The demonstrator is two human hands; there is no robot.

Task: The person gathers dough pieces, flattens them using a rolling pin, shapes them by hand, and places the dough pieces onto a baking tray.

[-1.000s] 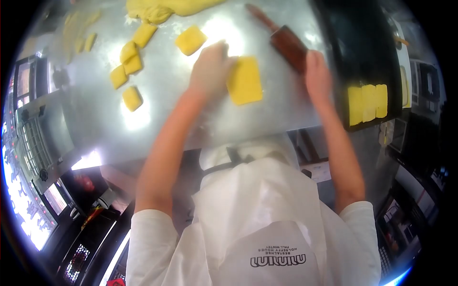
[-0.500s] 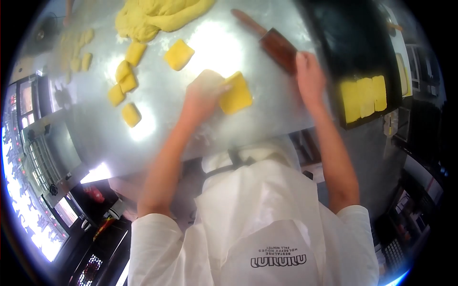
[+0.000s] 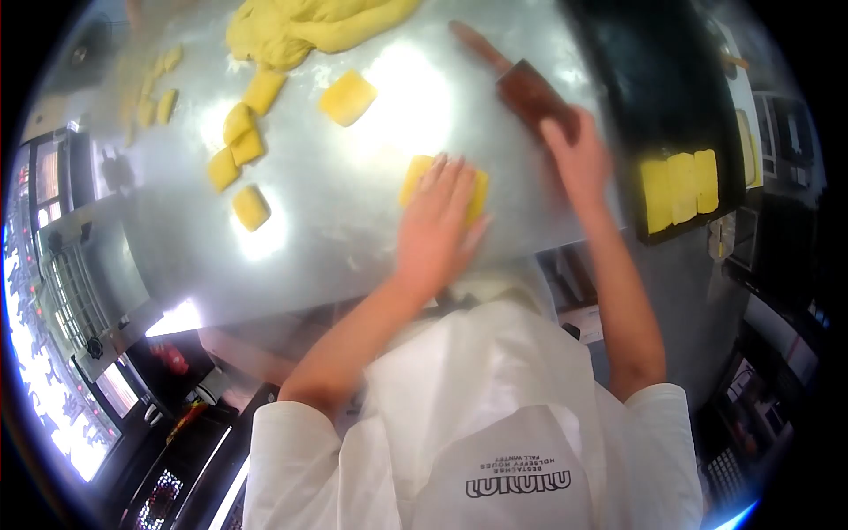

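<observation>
My left hand (image 3: 439, 221) lies palm down over a flattened yellow dough piece (image 3: 480, 196), its fingers stretched out and hiding most of it. To the right, my right hand (image 3: 579, 157) is closed round the near end of a dark red-brown rolling pin (image 3: 533, 94), which lies slanted on the metal table (image 3: 340, 238). A square dough piece (image 3: 348, 98) rests up and left of my left hand. Farther left are several small dough pieces (image 3: 251, 208), some overlapping. A large yellow dough mass (image 3: 309, 26) sits at the top.
A black tray (image 3: 638, 53) on the right holds flat yellow pieces (image 3: 681, 188) side by side. More small dough pieces (image 3: 166, 106) lie at the far left of the table. The table's near edge runs just in front of my white apron (image 3: 477, 380).
My left hand has gone from pinching the dough piece's left edge to lying flat on top of it. The piece has turned between frames. My right hand remains at the rolling pin's near end.
</observation>
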